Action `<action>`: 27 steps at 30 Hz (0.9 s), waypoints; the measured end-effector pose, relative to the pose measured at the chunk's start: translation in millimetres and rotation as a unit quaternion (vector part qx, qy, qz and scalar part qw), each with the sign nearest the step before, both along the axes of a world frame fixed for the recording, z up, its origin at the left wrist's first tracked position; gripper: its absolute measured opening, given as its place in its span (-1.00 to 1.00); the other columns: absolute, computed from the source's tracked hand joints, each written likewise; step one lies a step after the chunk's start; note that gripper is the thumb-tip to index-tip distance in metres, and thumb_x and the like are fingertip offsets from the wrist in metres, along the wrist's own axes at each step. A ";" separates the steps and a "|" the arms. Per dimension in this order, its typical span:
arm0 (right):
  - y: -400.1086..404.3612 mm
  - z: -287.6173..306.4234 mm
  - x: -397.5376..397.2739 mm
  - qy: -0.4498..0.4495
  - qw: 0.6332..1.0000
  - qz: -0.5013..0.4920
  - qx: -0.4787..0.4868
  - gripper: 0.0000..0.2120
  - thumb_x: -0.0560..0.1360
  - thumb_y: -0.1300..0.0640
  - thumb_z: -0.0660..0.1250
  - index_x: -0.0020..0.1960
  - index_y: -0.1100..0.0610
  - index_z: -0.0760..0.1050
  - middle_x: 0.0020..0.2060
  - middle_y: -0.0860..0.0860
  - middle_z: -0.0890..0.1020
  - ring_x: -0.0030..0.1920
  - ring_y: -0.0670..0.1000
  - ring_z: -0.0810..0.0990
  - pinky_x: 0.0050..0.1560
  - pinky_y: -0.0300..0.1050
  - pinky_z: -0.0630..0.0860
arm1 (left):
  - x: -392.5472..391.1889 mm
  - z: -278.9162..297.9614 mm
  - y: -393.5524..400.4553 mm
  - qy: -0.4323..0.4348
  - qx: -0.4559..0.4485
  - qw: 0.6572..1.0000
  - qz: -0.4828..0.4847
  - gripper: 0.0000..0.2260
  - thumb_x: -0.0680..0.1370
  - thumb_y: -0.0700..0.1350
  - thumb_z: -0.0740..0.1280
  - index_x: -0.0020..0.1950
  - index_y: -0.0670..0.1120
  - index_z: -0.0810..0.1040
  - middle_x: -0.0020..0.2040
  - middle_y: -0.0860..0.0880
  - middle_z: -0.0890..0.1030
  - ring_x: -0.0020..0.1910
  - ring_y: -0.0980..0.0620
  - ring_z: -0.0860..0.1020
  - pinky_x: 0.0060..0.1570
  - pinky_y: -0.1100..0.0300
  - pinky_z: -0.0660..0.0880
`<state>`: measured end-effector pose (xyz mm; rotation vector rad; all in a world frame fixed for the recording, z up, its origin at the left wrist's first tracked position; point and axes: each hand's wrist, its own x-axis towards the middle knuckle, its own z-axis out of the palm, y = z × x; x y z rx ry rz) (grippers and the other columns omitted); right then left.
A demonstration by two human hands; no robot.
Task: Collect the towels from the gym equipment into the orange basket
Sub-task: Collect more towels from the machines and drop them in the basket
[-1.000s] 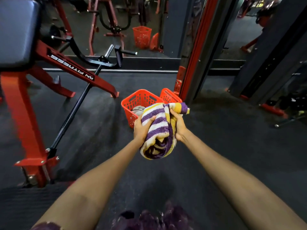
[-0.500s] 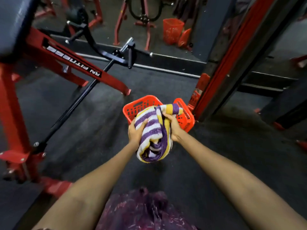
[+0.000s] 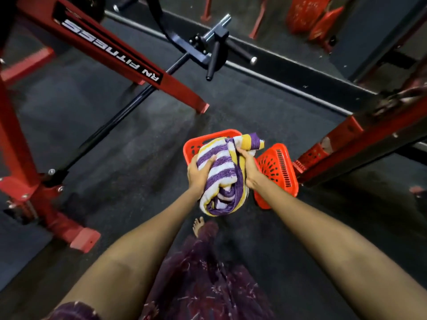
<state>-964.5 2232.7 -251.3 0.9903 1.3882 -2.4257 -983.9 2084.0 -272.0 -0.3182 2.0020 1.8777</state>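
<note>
A dark gym floor (image 3: 143, 158) lies under a red machine (image 3: 111, 49). The left hand (image 3: 199, 172) and right hand (image 3: 248, 168) both hold a bunched striped towel (image 3: 221, 172) over the orange basket (image 3: 193, 146). What's inside is probably hidden. Next: lower it and let go.

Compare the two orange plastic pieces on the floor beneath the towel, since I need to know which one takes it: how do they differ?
The orange basket stands upright, mouth up, directly behind the striped towel; the orange lid leans tilted on edge, right of the basket. The basket is deep; the lid looks shallow, its slotted face showing. Both are the same orange perforated plastic.
</note>
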 end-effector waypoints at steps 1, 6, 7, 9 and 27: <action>8.1 -5.5 -12.4 -0.006 1.000 0.009 -0.002 -0.71 0.61 0.04 0.11 -0.09 0.15 0.55 -0.34 0.06 0.70 -0.31 0.00 0.69 -0.12 -0.07 0.52 | -9.6 -3.6 6.7 -0.006 0.004 1.000 0.007 -0.50 0.34 0.23 0.42 0.19 0.03 0.52 0.10 0.00 0.64 0.07 0.00 0.61 0.16 -0.05 0.54; 39.3 -33.1 -76.3 -0.056 0.998 0.012 0.011 -0.67 0.56 -0.02 0.20 0.09 0.21 0.56 -0.07 0.16 0.68 -0.08 0.11 0.66 -0.03 -0.05 0.56 | -63.5 -24.4 43.6 -0.041 -0.015 0.999 0.013 -0.56 0.40 0.17 0.42 0.20 0.02 0.52 0.10 -0.01 0.64 0.06 0.01 0.62 0.15 -0.04 0.55; 43.2 -39.0 -83.8 -0.068 0.997 0.015 0.018 -0.62 0.53 -0.04 0.24 0.15 0.23 0.55 0.03 0.20 0.65 -0.02 0.15 0.65 0.02 -0.02 0.56 | -71.0 -28.7 47.5 -0.050 -0.026 0.998 0.016 -0.54 0.39 0.19 0.41 0.21 0.03 0.51 0.12 0.00 0.62 0.09 0.00 0.60 0.17 -0.03 0.53; 52.8 -50.5 -101.4 -0.090 0.996 0.023 0.019 -0.58 0.51 -0.04 0.25 0.21 0.24 0.53 0.07 0.21 0.64 -0.01 0.16 0.65 0.02 -0.02 0.57 | -86.7 -37.2 58.5 -0.066 -0.036 0.997 0.025 -0.55 0.42 0.19 0.40 0.24 0.03 0.48 0.15 0.03 0.59 0.12 0.00 0.57 0.22 -0.02 0.50; 112.3 -187.0 -175.2 -0.238 0.896 0.242 0.288 -0.43 0.44 0.06 0.36 0.40 0.19 0.35 0.34 0.14 0.48 0.31 0.15 0.47 0.30 0.00 0.41 | -147.6 -154.1 118.9 -0.190 -0.028 0.980 -0.044 -0.22 0.44 -0.01 0.38 0.55 -0.15 0.08 0.51 -0.15 0.22 0.41 -0.03 0.34 0.29 0.21 0.40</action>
